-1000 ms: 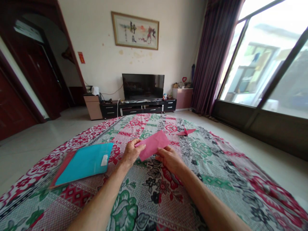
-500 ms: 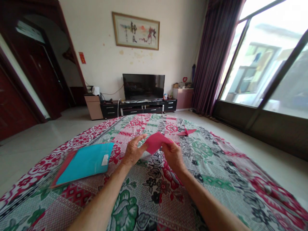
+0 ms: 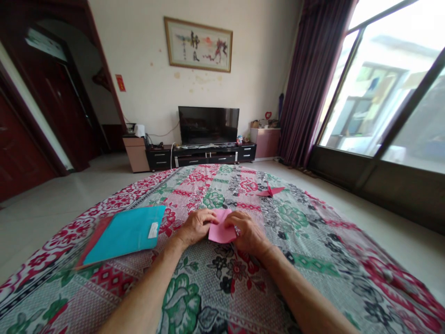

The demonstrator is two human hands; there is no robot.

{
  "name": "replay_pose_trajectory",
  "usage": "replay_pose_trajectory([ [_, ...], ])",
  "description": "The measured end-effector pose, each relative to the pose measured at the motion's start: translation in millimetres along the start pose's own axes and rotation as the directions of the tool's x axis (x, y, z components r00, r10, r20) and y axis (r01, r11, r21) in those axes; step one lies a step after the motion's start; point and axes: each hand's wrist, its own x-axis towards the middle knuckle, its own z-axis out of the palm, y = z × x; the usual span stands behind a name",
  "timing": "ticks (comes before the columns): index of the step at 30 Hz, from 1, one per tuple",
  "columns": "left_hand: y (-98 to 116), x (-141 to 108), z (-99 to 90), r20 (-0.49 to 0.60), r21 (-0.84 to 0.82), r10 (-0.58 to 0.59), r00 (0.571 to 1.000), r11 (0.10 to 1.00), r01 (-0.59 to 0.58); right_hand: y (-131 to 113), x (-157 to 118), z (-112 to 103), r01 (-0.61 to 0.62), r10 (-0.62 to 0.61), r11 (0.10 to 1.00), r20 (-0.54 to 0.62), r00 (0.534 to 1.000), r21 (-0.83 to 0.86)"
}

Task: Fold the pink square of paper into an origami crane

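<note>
A small folded square of pink paper [image 3: 221, 232] lies on the patterned tablecloth in front of me. My left hand [image 3: 199, 225] has its fingers curled and pressed on the paper's upper left edge. From the other side my right hand [image 3: 246, 230] bends over the paper, fingertips on its right part and thumb near the right edge. Farther off to the right sits a red-pink folded paper crane [image 3: 271, 191] with pointed ends. Neither hand touches it.
A clear packet with blue paper [image 3: 125, 234] and red sheets lies left of my left forearm. The flowered tablecloth [image 3: 299, 287] covers a round-edged table. Beyond the table stand a low black cabinet and a television [image 3: 208, 125]; a large window is at right.
Both hands have lowered the paper from the air to the tablecloth and turned it. A lighter pink face now shows upward. The crane and packet stay where they were.
</note>
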Motion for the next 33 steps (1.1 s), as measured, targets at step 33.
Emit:
replay_pose_trajectory([
  [33, 11.4, 9.1, 5.8, -0.029, 0.108, -0.332, 0.943, 0.937, 0.333, 8.6, 3.1, 16.6, -0.428, 0.420, 0.904, -0.149, 0.895, -0.018],
])
